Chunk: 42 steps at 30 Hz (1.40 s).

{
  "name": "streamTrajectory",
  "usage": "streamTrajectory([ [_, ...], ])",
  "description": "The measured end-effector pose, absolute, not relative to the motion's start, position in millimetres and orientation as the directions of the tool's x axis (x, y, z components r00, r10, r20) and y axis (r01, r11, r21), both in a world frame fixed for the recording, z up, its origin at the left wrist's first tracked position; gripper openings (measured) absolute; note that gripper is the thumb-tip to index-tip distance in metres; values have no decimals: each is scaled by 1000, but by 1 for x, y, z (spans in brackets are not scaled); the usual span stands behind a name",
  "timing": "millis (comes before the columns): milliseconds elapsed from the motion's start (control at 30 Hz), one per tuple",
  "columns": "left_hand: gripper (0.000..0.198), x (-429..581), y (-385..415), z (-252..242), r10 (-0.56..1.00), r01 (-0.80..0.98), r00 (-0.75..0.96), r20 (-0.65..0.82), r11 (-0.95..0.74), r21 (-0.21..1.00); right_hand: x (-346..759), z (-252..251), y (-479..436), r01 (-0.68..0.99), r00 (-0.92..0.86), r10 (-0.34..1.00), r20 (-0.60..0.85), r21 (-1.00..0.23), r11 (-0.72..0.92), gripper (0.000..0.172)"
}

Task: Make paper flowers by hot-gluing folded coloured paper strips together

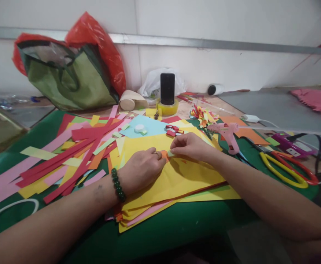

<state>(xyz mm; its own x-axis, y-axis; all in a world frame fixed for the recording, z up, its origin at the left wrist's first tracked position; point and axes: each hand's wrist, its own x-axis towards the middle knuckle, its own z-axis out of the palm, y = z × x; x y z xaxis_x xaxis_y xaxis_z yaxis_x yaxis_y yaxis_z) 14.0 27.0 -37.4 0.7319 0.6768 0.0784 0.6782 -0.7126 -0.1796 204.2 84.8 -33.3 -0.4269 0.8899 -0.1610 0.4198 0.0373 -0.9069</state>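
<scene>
My left hand [142, 169], with a green bead bracelet at the wrist, rests curled on a stack of yellow paper sheets [177, 178] and pinches a small orange paper piece [164, 154]. My right hand [191, 146] meets it from the right, its fingertips pinched on the same small piece, where a pale green bit shows. Both hands are closed at the middle of the green table [177, 227].
Red, pink and yellow paper strips [67, 161] lie at the left. A pink glue gun [228, 134], scissors with yellow and red handles [287, 168], a paper flower [204, 116], a phone on a tape roll [167, 91] and a green-red bag [69, 69] are around.
</scene>
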Motion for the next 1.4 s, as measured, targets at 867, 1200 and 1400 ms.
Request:
streamTrajectory([
  [867, 23, 14, 21, -33, 683, 682, 730, 34, -723, -109, 204, -40, 83, 562, -432, 900, -62, -798, 215, 7],
  [1200, 22, 15, 21, -32, 672, 671, 740, 34, -732, -121, 202, -48, 87, 573, -429, 903, -30, -781, 247, 5],
  [1400, 23, 15, 21, -32, 677, 674, 736, 23, -729, -118, 198, -46, 84, 579, -396, 915, -69, -792, 191, 4],
])
